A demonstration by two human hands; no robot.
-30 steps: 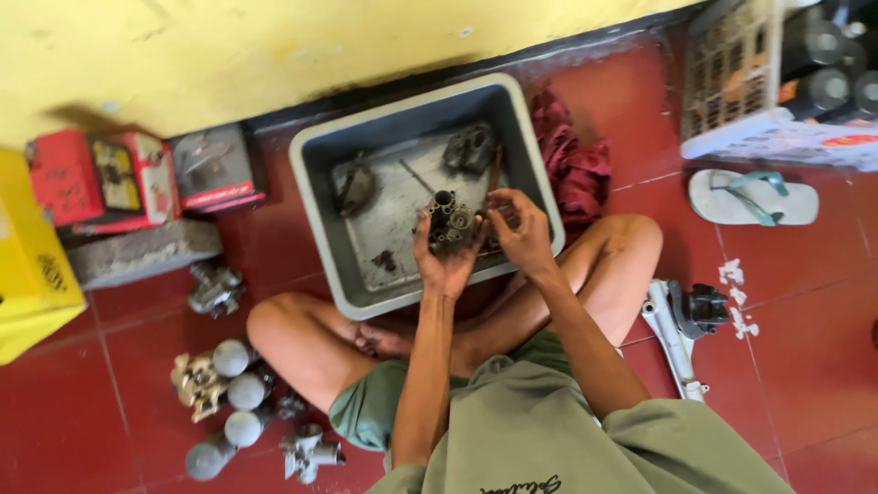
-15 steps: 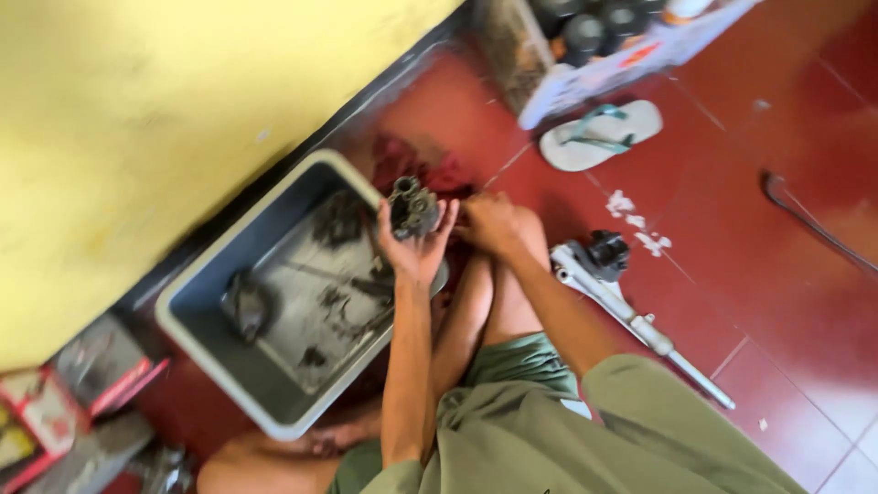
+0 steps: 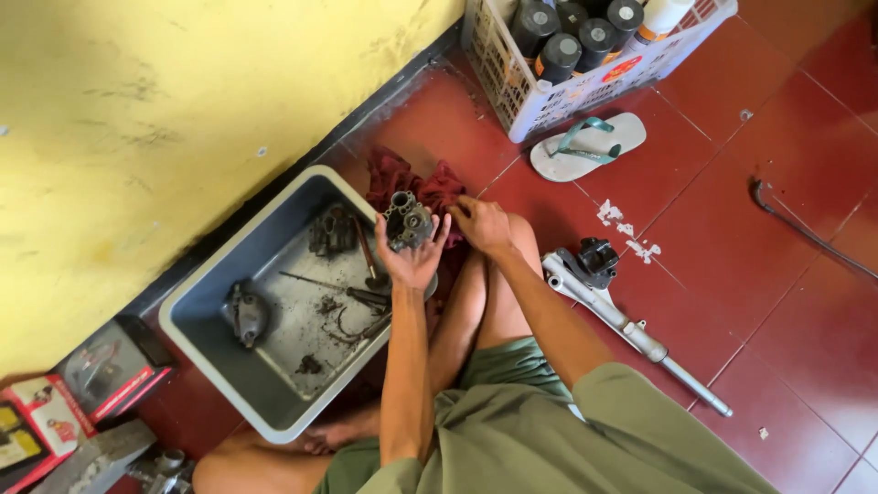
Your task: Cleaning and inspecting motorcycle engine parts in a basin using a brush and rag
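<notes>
top: olive-green, short sleeves | shorts: green | hands (image 3: 413, 259): bare | feet: bare

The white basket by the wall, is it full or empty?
Full, as far as shows: the white basket is packed with upright dark bottles, their round caps facing the camera.

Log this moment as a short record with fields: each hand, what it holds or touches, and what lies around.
left hand: palm up, fingers cupped round a dirty grey metal engine part, held above the tub's corner
right hand: on the red rag, beside the part
tub: grey plastic, holding greasy metal parts and thin tools
floor, person's right: metal shaft with black fitting, a sandal, white crate of black-capped cans
posture: seated on red tiles by a yellow wall
</notes>
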